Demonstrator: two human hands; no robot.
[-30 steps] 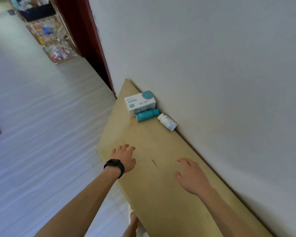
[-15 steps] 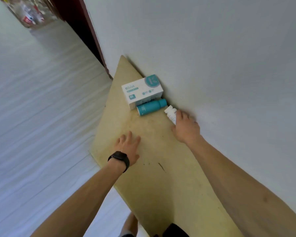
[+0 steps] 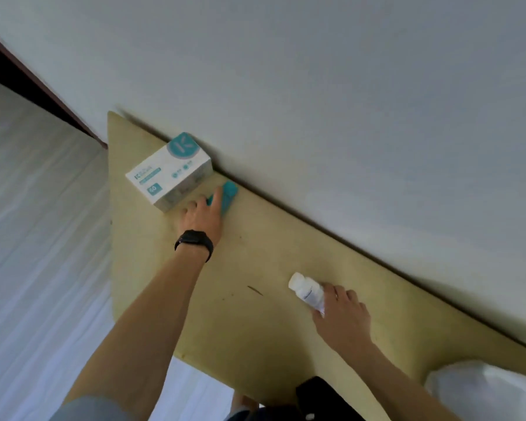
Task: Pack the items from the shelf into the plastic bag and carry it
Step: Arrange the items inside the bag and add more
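White wall (image 3: 346, 101) at the back, w/ a tan shelf (image 3: 255, 314) set against it. From my feed, the left hand (image 3: 202, 215), black watch (image 3: 194, 240) on the wrist, lies over the teal bottle (image 3: 230, 192), just beside the white box (image 3: 169, 173) near the wall. One of its fingers (image 3: 217, 197) stretches across the bottle; can't tell if it's gripped, the view is blurry. The right hand (image 3: 342, 320) has fingers curled round the white bottle (image 3: 305, 288), approx mid-shelf. The plastic bag (image 3: 483, 387) sits at the bottom right corner.
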